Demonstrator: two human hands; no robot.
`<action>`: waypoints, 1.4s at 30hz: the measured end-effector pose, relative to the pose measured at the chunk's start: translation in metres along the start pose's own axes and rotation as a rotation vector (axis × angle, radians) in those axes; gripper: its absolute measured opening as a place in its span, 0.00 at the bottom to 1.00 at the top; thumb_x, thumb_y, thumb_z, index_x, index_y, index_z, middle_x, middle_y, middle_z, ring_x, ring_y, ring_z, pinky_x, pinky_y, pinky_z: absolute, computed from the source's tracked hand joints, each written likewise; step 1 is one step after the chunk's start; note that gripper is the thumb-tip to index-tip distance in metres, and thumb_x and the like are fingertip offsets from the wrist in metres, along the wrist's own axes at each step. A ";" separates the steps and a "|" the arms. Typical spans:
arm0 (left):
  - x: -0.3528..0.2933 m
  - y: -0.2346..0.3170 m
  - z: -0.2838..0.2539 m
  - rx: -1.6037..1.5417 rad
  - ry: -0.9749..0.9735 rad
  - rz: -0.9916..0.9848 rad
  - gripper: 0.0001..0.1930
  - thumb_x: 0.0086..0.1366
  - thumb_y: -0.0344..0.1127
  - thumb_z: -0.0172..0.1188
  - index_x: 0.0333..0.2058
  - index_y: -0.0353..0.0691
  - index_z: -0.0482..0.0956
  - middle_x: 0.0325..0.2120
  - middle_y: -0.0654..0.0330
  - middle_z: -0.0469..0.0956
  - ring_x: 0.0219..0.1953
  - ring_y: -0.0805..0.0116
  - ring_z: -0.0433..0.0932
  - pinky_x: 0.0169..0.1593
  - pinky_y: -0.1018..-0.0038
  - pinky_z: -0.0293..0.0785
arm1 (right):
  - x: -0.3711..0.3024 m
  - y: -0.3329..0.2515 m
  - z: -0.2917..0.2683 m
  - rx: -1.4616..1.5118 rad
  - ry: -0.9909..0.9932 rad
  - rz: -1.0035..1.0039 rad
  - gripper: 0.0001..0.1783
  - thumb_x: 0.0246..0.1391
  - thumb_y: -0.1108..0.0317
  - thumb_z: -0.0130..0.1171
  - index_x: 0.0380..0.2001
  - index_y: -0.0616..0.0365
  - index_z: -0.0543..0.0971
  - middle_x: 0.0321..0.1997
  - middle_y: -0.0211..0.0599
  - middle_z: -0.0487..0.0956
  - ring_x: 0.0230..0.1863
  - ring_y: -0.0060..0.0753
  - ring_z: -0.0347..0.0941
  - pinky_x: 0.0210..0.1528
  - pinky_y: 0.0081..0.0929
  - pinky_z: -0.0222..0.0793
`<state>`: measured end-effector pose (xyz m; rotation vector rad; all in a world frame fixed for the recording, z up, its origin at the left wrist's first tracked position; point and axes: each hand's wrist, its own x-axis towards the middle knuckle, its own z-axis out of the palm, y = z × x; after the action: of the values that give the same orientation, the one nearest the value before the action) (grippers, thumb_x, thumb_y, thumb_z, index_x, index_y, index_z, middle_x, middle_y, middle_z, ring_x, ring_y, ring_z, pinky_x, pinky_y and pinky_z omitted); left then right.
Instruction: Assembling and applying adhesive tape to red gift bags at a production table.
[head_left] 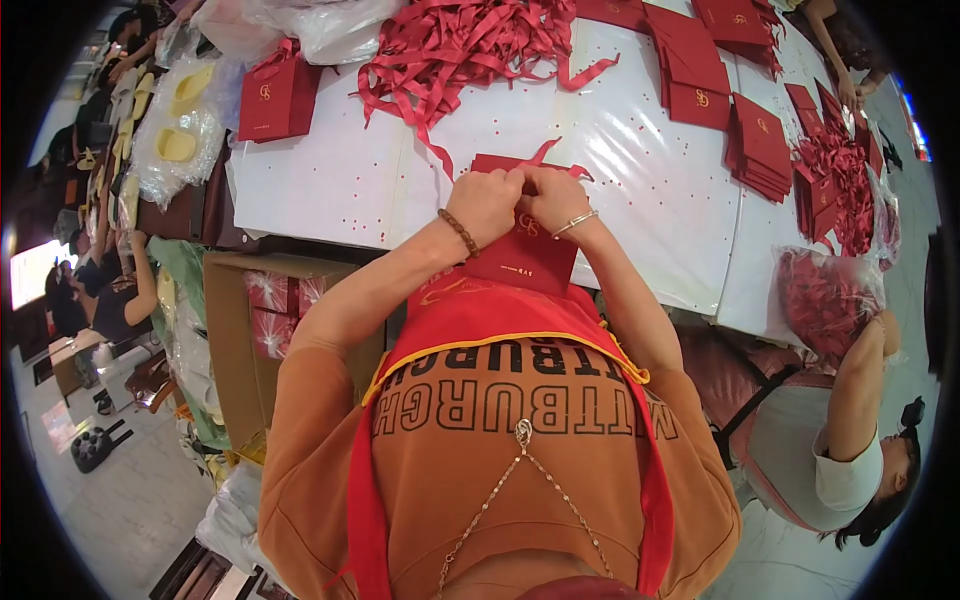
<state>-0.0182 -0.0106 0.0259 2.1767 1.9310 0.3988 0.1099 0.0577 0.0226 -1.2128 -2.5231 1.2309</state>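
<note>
A dark red paper gift bag (520, 258) with gold print stands against the near table edge, in front of my apron. My left hand (484, 208) and my right hand (556, 203) meet over its upper part, both closed with thumbs and fingertips together. Between them they pinch a red ribbon (546, 151), whose loose ends stick out past my knuckles at the bag's top edge. The exact spot where the ribbon meets the bag is hidden behind my fingers. Just beyond lies a big tangled heap of red ribbons (470, 50), one strand trailing toward my left hand.
At the left stands a red bag with ribbon (278, 98). Flat red bags (690, 80) are stacked at the right, another stack (760, 150) nearer. An open cardboard box (232, 340) is below left. A co-worker (815, 450) on the right holds a clear bag of red ribbons (828, 300).
</note>
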 end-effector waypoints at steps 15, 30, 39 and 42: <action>0.002 -0.042 -0.017 -0.024 0.162 0.139 0.11 0.50 0.37 0.59 0.31 0.40 0.72 0.29 0.57 0.73 0.30 0.61 0.74 0.32 0.72 0.68 | -0.005 0.007 0.010 0.144 0.105 -0.168 0.13 0.40 0.64 0.59 0.33 0.54 0.74 0.27 0.35 0.77 0.32 0.41 0.72 0.38 0.35 0.60; 0.054 -0.068 -0.028 -0.876 -0.941 -0.155 0.08 0.50 0.34 0.53 0.26 0.37 0.78 0.18 0.67 0.71 0.24 0.81 0.65 0.25 0.82 0.59 | -0.024 -0.007 0.008 -0.223 0.353 -0.378 0.08 0.41 0.60 0.59 0.27 0.46 0.77 0.24 0.23 0.75 0.30 0.27 0.67 0.43 0.35 0.50; 0.062 -0.089 0.022 -0.783 -0.141 -0.424 0.07 0.51 0.33 0.54 0.27 0.38 0.78 0.19 0.66 0.72 0.22 0.80 0.65 0.25 0.80 0.59 | -0.020 -0.006 0.002 -0.155 0.242 -0.319 0.08 0.43 0.61 0.57 0.30 0.46 0.77 0.26 0.25 0.75 0.33 0.28 0.69 0.42 0.34 0.50; 0.045 -0.112 0.018 -0.532 0.269 -0.380 0.11 0.55 0.38 0.51 0.34 0.40 0.76 0.25 0.58 0.76 0.26 0.66 0.73 0.30 0.71 0.66 | -0.015 0.002 0.001 -0.127 0.204 -0.192 0.08 0.45 0.60 0.56 0.31 0.46 0.77 0.27 0.25 0.76 0.32 0.28 0.70 0.40 0.34 0.50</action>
<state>-0.1124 0.0486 -0.0244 1.4490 2.0088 1.0339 0.1203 0.0474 0.0242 -1.0306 -2.5270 0.8703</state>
